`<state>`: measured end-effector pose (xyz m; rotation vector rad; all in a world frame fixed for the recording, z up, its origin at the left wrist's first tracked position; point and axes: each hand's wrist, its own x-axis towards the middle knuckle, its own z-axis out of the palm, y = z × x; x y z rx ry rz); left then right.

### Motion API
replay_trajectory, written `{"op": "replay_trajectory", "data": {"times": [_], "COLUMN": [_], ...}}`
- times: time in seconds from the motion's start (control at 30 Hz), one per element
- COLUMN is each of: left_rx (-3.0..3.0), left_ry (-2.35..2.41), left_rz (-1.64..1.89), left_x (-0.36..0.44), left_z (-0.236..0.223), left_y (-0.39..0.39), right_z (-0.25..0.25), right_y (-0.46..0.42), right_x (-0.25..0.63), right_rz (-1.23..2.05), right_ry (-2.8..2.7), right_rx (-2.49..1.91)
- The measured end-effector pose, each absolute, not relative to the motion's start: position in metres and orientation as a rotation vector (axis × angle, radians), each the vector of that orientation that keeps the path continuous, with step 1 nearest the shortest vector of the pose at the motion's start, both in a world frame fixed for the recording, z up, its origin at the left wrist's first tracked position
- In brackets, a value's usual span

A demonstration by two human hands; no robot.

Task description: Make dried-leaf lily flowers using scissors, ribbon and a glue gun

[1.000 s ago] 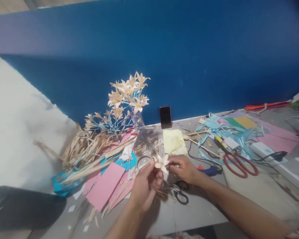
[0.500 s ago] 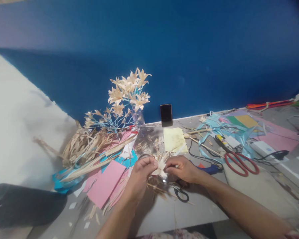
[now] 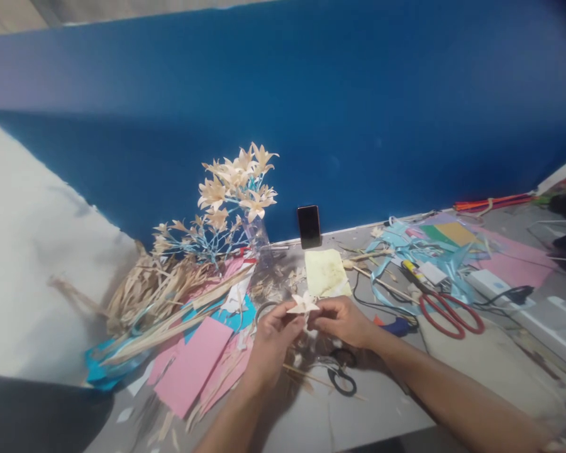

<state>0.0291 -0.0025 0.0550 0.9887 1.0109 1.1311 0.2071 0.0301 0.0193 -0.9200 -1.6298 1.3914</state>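
Far left: husks (image 3: 136,292), dry, papery, tan, heaped in long curled strips. Pink sheet (image 3: 194,365) next to them, flat, matte, square-cornered. Behind: bouquet (image 3: 236,176), pointed cream petals on thin blue stems, partly over a clear vase (image 3: 257,236).

Left hand (image 3: 273,346): thumb and forefinger nearly closed, pinching the flower (image 3: 304,304) from its left. Flower sits between both sets of fingertips, above the table (image 3: 368,415). Petals thin, cream, pointed, fanned out; widest spread runs side to side, hand to hand. Its own axis looks near upright, base down among the fingers; exact tilt can't be read. Neither hand is clearly nearer, both touch it. Right hand (image 3: 344,321): thumb and forefinger also nearly closed, on its right side near the base; exact grip partly hidden.

Small scissors (image 3: 348,394), black loop handles, lie below the right hand. Behind: phone (image 3: 309,226), glossy, dark, upright at the wall; creased yellow paper (image 3: 327,274) in front. Right: red scissors (image 3: 456,336), smooth big loops, partly on beige cloth (image 3: 481,365).
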Motion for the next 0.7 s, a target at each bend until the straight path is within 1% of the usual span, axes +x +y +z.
{"op": "replay_trajectory", "data": {"times": [0.1,0.23,0.37,0.5,0.7], "left_rx": [1.067,1.094,1.112,1.227,1.411], "left_ry": [1.047,1.069,1.144,1.173,1.199], "left_rz": [1.198,1.194,1.279,1.343,1.393], "left_x": [0.0305,0.0325,0.0355,0.0347,0.0302], "left_z": [0.0534,0.0497,0.0489,0.0506,0.0502], "left_y": [0.0018,0.0024,-0.0014,-0.0024,-0.0034], "right_z": [0.0168,0.0156,0.0164,0.0184,0.0211], "right_y": [0.0307,0.0284,0.0264,0.0260,0.0244], "right_x": [0.2067,0.2068,0.2069,0.2065,0.2064], "right_rz": [1.524,1.584,1.642,1.657,1.577], "right_ry": [-1.545,-1.530,-1.534,-1.496,-1.469], "right_rx": [-0.918,-0.891,-0.885,-0.898,-0.930]}}
